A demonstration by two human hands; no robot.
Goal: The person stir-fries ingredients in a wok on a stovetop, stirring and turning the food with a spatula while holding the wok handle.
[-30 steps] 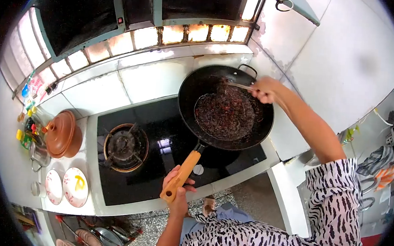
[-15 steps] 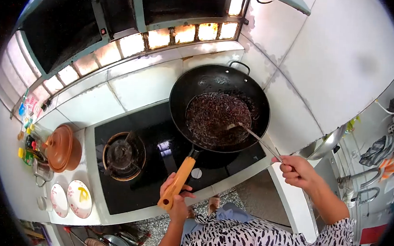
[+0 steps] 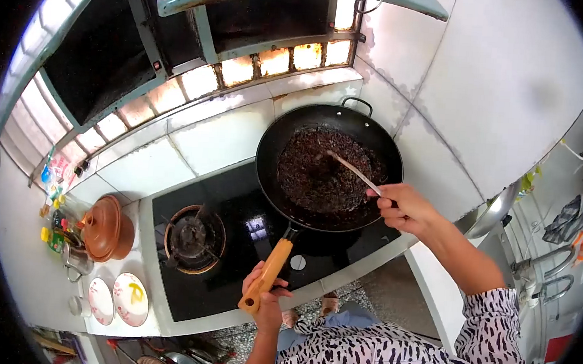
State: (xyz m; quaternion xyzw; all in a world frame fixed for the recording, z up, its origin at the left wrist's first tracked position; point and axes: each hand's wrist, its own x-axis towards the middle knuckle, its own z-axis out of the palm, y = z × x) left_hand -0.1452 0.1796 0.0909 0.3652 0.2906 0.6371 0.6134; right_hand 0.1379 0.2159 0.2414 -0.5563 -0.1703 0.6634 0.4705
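Note:
A black wok [image 3: 270, 155] sits on the right side of the cooktop and holds a dark, glistening, shredded-looking food in liquid [image 3: 305, 183]. My left hand [image 3: 267, 299] is closed around the lower part of the wok's wooden handle [image 3: 276, 262]. My right hand [image 3: 404, 209], above the wok's right rim, grips a slim long-handled spatula [image 3: 355, 171]. The spatula slants down to the left, and its end dips into the food near the wok's middle, so its head is mostly hidden.
Left of the wok is a second burner [image 3: 195, 239] on the black glass cooktop [image 3: 237, 259]. A brown lidded clay pot [image 3: 107, 231], a metal mug [image 3: 76, 260] and two plates, one with a yellow strip [image 3: 136, 293], stand further left. Tiled walls border the back and right; a sink faucet [image 3: 553, 265] is far right.
My right hand has moved up and left with the spatula, whose end has shifted from the food's right side toward its upper middle. The view tilted slightly; my left hand keeps its hold.

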